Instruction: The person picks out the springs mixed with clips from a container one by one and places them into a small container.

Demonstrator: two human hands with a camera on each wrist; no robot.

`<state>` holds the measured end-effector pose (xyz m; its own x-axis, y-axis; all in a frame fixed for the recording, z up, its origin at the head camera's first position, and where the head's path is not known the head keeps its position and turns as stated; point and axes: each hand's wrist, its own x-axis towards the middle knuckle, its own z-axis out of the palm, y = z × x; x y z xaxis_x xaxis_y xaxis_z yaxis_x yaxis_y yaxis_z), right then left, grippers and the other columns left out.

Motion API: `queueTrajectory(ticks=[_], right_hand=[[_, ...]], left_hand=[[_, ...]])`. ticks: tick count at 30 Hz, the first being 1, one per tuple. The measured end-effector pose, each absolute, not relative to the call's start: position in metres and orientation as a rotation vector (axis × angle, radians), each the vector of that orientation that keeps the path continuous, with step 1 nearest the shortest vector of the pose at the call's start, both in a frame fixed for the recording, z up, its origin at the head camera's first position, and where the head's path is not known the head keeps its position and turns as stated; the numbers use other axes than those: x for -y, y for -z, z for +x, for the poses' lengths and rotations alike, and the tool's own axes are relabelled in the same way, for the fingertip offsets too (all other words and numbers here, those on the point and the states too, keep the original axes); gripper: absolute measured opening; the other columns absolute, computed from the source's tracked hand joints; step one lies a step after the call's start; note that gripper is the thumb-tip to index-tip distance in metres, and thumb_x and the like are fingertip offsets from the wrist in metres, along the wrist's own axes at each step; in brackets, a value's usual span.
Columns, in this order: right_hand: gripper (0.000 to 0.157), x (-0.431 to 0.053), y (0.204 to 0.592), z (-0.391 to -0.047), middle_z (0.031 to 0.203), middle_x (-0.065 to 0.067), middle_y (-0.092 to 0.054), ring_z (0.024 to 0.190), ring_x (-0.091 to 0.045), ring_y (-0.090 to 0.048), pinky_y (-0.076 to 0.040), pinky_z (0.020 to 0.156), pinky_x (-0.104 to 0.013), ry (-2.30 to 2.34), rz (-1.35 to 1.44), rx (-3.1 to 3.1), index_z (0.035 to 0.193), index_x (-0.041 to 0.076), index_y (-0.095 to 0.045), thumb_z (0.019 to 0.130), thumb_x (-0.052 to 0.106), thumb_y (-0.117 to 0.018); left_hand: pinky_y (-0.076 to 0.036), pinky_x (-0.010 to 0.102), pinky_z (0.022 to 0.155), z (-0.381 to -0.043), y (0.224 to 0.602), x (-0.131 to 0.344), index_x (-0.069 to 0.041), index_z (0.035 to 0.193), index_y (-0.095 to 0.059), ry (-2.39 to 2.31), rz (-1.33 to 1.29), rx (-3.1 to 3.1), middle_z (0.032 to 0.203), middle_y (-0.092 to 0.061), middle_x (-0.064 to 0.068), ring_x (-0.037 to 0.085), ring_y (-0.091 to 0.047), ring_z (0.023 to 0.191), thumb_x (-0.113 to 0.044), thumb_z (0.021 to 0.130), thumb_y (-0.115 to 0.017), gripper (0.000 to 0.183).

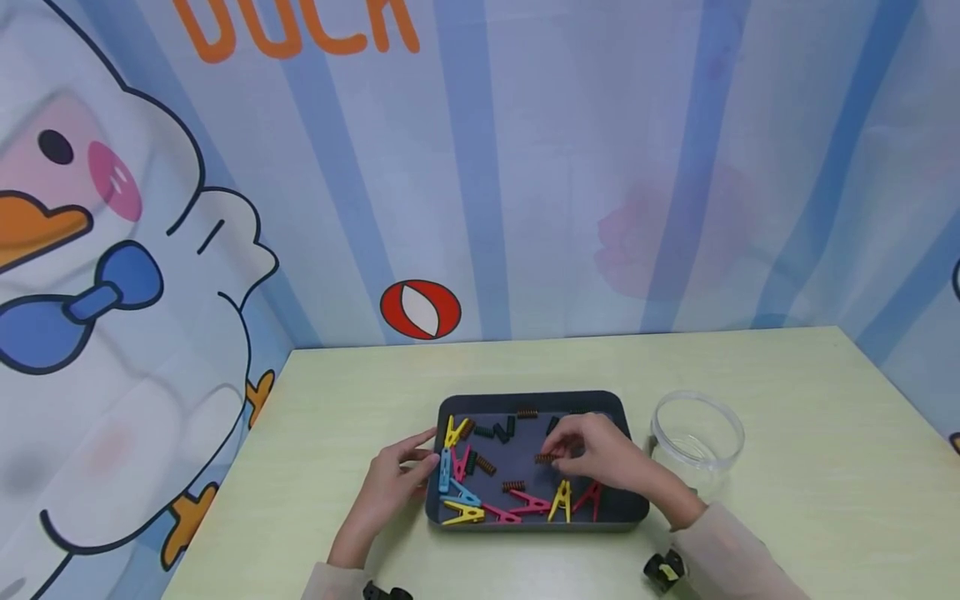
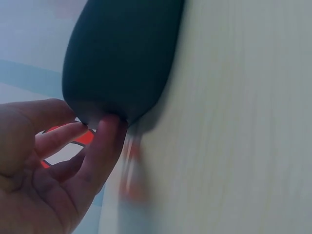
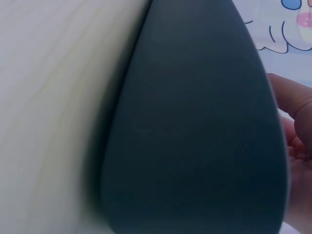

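A dark grey tray (image 1: 525, 527) on the table holds small coil springs and plastic clothespins. My left hand (image 1: 393, 479) grips the tray's left end, thumb near the rim and fingers against the outer wall; the left wrist view shows this hand (image 2: 63, 165) at the tray's corner. Over the tray's right half, my right hand (image 1: 600, 450) pinches a copper-coloured spring (image 1: 543, 458) between thumb and fingertips. Another copper spring (image 1: 513, 486) lies just below it, near a red clothespin (image 1: 529, 502). In the right wrist view the tray wall (image 3: 195, 122) hides most of the right hand (image 3: 300, 117).
A clear round plastic jar (image 1: 697, 433) stands right of the tray, beside the right forearm. Dark springs (image 1: 501, 432) lie toward the tray's back; yellow (image 1: 561, 500), blue (image 1: 445, 471) and red clothespins line its left and front. A printed cloth backdrop (image 1: 555, 167) rises behind the table (image 1: 337, 400).
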<state>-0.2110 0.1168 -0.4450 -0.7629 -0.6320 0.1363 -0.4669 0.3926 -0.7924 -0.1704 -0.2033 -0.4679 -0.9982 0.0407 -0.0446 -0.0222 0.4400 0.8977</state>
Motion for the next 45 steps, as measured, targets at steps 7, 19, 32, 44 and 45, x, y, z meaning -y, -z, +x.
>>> queueTrajectory(ticks=[7,19,32,44,45], right_hand=[[0.019,-0.121,0.444,-0.211,0.094,-0.003,-0.068,0.08,-0.01,-0.062,-0.056,0.07,-0.028,1.327,-0.998,-2.464,0.102,0.006,-0.075,0.087,-0.005,-0.07],[0.017,-0.129,0.441,-0.211,0.095,-0.007,-0.068,0.08,-0.013,-0.064,-0.056,0.071,-0.031,1.385,-1.005,-2.452,0.104,0.003,-0.074,0.088,-0.002,-0.072],[0.017,-0.135,0.436,-0.212,0.094,-0.006,-0.067,0.082,-0.014,-0.062,-0.056,0.071,-0.032,1.415,-1.006,-2.489,0.103,0.003,-0.073,0.087,-0.003,-0.072],[0.018,-0.138,0.431,-0.21,0.097,-0.003,-0.067,0.083,-0.014,-0.061,-0.057,0.074,-0.034,1.454,-0.931,-2.549,0.103,0.005,-0.074,0.087,-0.003,-0.072],[0.018,-0.138,0.43,-0.209,0.097,-0.003,-0.067,0.083,-0.014,-0.061,-0.057,0.074,-0.034,1.453,-0.927,-2.558,0.103,0.005,-0.074,0.087,-0.003,-0.072]], left_hand=[[-0.06,0.032,0.066,-0.169,0.468,0.203,-0.008,0.141,-0.057,-1.601,0.006,-2.629,0.118,-0.065,0.021,0.023,-0.068,0.087,-0.013,0.099,-0.063,0.043],[-0.059,0.034,0.065,-0.166,0.466,0.198,-0.007,0.139,-0.059,-1.606,-0.034,-2.649,0.115,-0.066,0.019,0.022,-0.067,0.083,-0.009,0.098,-0.063,0.041],[-0.06,0.034,0.068,-0.164,0.466,0.199,-0.006,0.141,-0.056,-1.591,-0.013,-2.642,0.12,-0.065,0.021,0.024,-0.068,0.089,-0.011,0.099,-0.062,0.043],[-0.059,0.035,0.072,-0.16,0.465,0.197,-0.004,0.144,-0.053,-1.596,0.015,-2.624,0.124,-0.063,0.023,0.026,-0.068,0.095,-0.009,0.101,-0.059,0.044],[-0.059,0.035,0.072,-0.16,0.465,0.197,-0.004,0.144,-0.053,-1.596,0.018,-2.624,0.124,-0.062,0.023,0.027,-0.068,0.095,-0.009,0.101,-0.058,0.044]])
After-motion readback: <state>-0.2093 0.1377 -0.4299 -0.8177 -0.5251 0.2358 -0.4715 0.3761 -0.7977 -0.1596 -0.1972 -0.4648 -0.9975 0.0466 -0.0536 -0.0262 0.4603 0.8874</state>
